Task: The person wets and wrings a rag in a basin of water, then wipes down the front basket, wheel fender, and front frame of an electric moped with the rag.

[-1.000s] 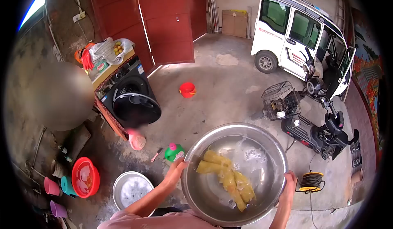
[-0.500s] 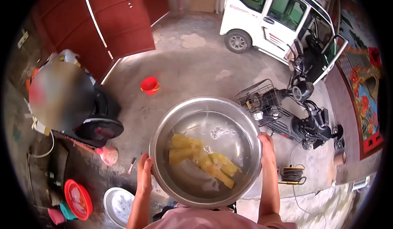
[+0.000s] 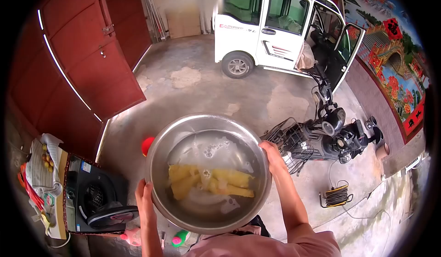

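A large metal basin (image 3: pixel 159 197) is held up in front of my body, part-filled with cloudy water. Several limp yellow pieces (image 3: pixel 232 178), perhaps wet cloth or gloves, lie in the water among some bubbles. My left hand (image 3: pixel 145 197) is closed on the basin's left side, its fingertips partly hidden behind the metal. On the opposite side, my right hand (image 3: pixel 271 153) grips the rim with fingers tucked underneath.
Left stands a front-loading washing machine (image 3: pixel 94 192), door swung out. A red bucket (image 3: pixel 147 145) is partly behind the basin. To the right are a black electric scooter (image 3: pixel 328 135) and cable reel (image 3: pixel 336 196); a white vehicle (image 3: pixel 280 41) and red doors (image 3: pixel 82 59) stand beyond.
My view has turned right and upward, and the basin has come along in both hands. The yellow pieces have shifted in the water. The red bucket is now mostly covered by the basin.
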Tool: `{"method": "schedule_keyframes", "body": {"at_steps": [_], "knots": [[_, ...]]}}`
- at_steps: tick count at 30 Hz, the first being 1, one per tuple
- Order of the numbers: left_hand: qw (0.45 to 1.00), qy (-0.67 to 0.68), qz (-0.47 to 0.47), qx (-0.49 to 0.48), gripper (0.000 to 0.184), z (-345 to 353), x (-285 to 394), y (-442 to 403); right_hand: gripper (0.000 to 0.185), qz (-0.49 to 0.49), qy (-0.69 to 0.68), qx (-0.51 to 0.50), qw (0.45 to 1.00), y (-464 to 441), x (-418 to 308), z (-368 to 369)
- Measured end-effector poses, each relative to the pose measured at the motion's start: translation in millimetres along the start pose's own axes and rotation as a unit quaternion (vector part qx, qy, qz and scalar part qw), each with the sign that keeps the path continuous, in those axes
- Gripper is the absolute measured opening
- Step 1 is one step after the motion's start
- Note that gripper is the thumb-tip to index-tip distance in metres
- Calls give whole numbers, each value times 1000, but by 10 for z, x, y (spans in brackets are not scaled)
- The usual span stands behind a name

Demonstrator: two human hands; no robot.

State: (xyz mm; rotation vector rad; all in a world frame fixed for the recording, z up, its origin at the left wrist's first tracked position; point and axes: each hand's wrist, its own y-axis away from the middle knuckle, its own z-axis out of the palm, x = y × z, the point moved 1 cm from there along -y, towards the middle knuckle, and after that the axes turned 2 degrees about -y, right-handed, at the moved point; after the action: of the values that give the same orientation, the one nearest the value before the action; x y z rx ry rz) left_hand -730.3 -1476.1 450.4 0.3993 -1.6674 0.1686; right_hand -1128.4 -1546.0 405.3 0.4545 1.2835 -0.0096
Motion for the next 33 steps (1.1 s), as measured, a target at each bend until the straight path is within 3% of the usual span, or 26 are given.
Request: {"method": "schedule_keyframes", "body": {"at_steps": [3,4,9,11,13,14,15,16,17,19,20,21,22,23,27,33], "knots": [[1000,11,2,6,31,219,218,-551,28,-5,-23,106,994,-605,-55,373],[1000,23,9,9,31,250,209,-750,45,20,-24,27,999,-696,-209,484],[993,26,-5,116,43,595,289,-1810,60,6,-9,-1,1000,-1671,-652,938],[994,24,-42,99,46,701,381,-2211,65,-32,58,51,996,-2003,-793,1091],[995,5,-34,95,44,803,409,-2719,62,-19,75,-20,997,-2435,-875,1139],[998,19,-40,43,43,852,459,-2954,60,-50,85,40,994,-2578,-914,1218],[998,41,-47,3,43,912,461,-3215,58,-34,110,19,993,-2762,-1002,1239],[997,45,-26,64,31,938,334,-3577,55,-27,88,37,995,-2886,-1089,1319],[992,95,-71,34,30,1165,541,-3728,56,-24,80,52,995,-3031,-1139,1368],[993,97,-50,-42,43,1542,858,-3840,60,-19,69,72,995,-3235,-1163,1442],[996,79,-20,-41,36,1751,1017,-3998,59,-10,63,62,996,-3372,-1193,1465],[915,-168,350,-111,40,1757,938,-4327,58,22,27,61,998,-3571,-1144,1494],[971,-61,180,-142,41,1727,838,-4722,53,-9,40,117,992,-3740,-1118,1534],[985,42,-2,-165,41,1860,987,-4922,48,-37,53,170,983,-3861,-1100,1580],[976,13,-12,-215,40,2147,996,-5960,45,-30,41,215,975,-4160,-1156,1653],[932,59,-77,-349,41,2985,1262,-6807,41,-26,17,273,962,-4621,-1296,1595]]}}
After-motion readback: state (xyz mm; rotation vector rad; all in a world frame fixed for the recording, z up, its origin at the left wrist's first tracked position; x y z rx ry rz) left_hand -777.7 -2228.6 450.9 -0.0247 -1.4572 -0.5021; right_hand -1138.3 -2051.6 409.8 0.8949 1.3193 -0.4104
